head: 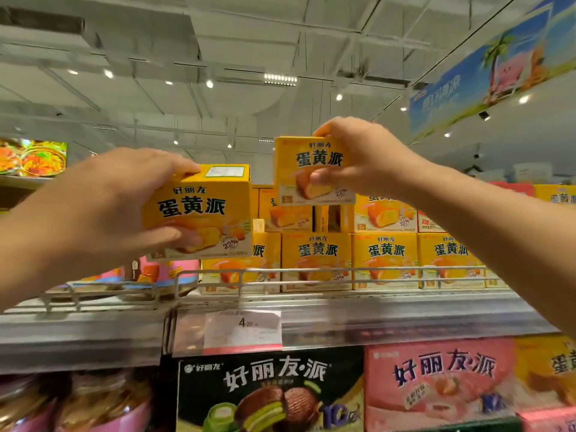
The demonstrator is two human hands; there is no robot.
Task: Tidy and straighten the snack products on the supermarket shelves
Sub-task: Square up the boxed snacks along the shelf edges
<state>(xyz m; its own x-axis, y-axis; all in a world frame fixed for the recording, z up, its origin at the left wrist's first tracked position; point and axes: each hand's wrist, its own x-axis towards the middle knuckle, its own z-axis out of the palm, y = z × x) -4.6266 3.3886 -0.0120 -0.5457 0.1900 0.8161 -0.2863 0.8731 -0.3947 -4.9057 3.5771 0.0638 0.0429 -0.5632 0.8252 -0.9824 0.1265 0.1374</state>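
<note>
You had a yellow snack box in each hand, both raised in front of the top shelf [374, 310]. Your left hand [124, 201] gripped the nearer yellow box [205, 210] by its left end, fingers curled over the top edge and thumb pressed across the lower front. That box was held clear of the shelf, tilted slightly, its white label patch showing on top. Your right hand [361, 157] pinched the second yellow box [307, 169] from its right side, fingers on the top edge and thumb on the front face. This box was upright, its bottom edge at the top of the upper row of stacked yellow boxes [318, 260]; whether it touched them could not be told. Those boxes stood two rows high behind the wire rail [280, 272]. A price tag [243, 330] reading 4.20 hung on the shelf edge. Beneath it sat a black pie box [268, 391] and, to its right, a pink pie box [436, 381].
</note>
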